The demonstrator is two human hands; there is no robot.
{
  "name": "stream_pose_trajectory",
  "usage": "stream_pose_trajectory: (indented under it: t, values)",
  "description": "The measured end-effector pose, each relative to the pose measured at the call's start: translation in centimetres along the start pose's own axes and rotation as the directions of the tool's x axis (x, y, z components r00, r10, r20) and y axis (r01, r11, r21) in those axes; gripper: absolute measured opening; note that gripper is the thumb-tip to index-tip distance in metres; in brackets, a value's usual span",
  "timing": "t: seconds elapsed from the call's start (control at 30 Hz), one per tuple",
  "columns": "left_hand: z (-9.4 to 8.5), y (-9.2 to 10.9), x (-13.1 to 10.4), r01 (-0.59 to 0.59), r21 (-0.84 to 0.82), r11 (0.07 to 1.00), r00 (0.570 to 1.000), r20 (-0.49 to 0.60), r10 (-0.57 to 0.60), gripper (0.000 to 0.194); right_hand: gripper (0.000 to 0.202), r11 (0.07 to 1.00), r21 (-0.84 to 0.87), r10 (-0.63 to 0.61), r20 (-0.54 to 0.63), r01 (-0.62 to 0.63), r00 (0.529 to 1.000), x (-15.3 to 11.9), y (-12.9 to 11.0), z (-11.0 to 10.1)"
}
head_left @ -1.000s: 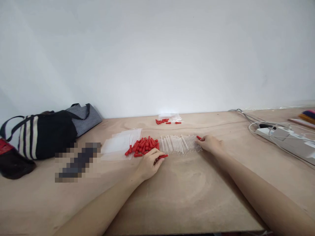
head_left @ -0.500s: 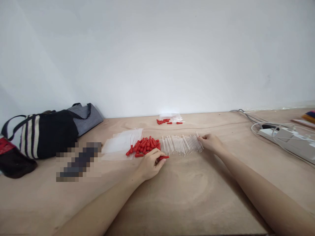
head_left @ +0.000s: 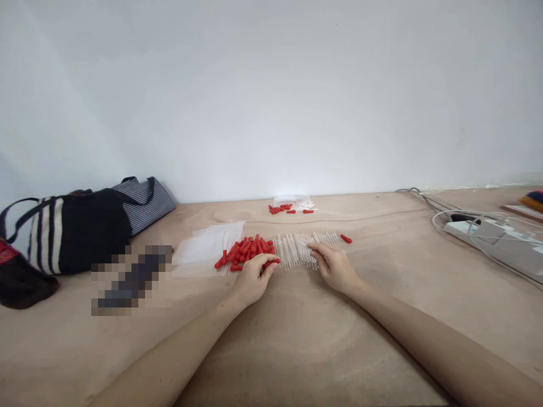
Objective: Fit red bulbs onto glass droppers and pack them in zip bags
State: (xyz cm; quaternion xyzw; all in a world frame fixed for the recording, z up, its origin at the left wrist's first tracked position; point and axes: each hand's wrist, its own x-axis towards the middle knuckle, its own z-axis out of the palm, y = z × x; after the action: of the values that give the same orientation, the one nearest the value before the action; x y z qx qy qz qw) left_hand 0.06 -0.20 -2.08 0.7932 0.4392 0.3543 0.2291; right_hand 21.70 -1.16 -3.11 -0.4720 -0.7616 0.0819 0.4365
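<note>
My left hand (head_left: 255, 278) is closed, with a red rubber bulb (head_left: 276, 262) pinched at its fingertips. It rests against the front of a pile of red rubber bulbs (head_left: 250, 249). My right hand (head_left: 334, 267) hovers over the row of thin clear tubes (head_left: 291, 251), thumb and forefinger slightly apart. I see nothing between them. The tubes lie side by side, partly covered by that hand. Beyond their right end, a single red bulb (head_left: 347, 238) lies on the wooden table (head_left: 297, 339).
Flat clear plastic bags (head_left: 203, 246) lie left of the pile. Near the wall sits a small group of red bulbs (head_left: 280, 209) beside a clear bag (head_left: 292, 200). Fabric bags (head_left: 93, 226) stand at left near a blurred dark object (head_left: 136, 280). A power strip (head_left: 487, 240) with cables is at right.
My right hand has moved left over the tubes, and a red bulb now lies where its fingers were. My left hand has shifted slightly left and back with its bulb.
</note>
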Motion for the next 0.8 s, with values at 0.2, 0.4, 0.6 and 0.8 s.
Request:
stream_pose_trajectory:
  t: [0.2, 0.4, 0.6, 0.8]
  values:
    - [0.4, 0.2, 0.3, 0.005, -0.035, 0.999, 1.000, -0.014, -0.006, 0.018, 0.024, 0.993, -0.071, -0.086, 0.107, 0.094, 0.991, -0.5, -0.8, 0.5]
    - [1.0, 0.4, 0.3, 0.002, -0.043, 0.999, 1.000, 0.007, -0.002, 0.017, 0.025, 0.987, -0.078, -0.127, 0.148, 0.140, 0.981, -0.8, -1.0, 0.8]
    - [1.2, 0.2, 0.3, 0.020, -0.114, 0.993, 1.000, 0.005, -0.020, 0.019, 0.022, 0.987, -0.079, -0.130, 0.151, 0.143, 0.980, -0.8, -1.2, 1.0]
    - [1.6, 0.0, 0.3, 0.057, -0.159, 0.986, 0.998, -0.011, -0.059, 0.019, 0.021, 0.984, -0.048, -0.162, 0.138, 0.170, 0.977, -0.9, -1.5, 1.1]
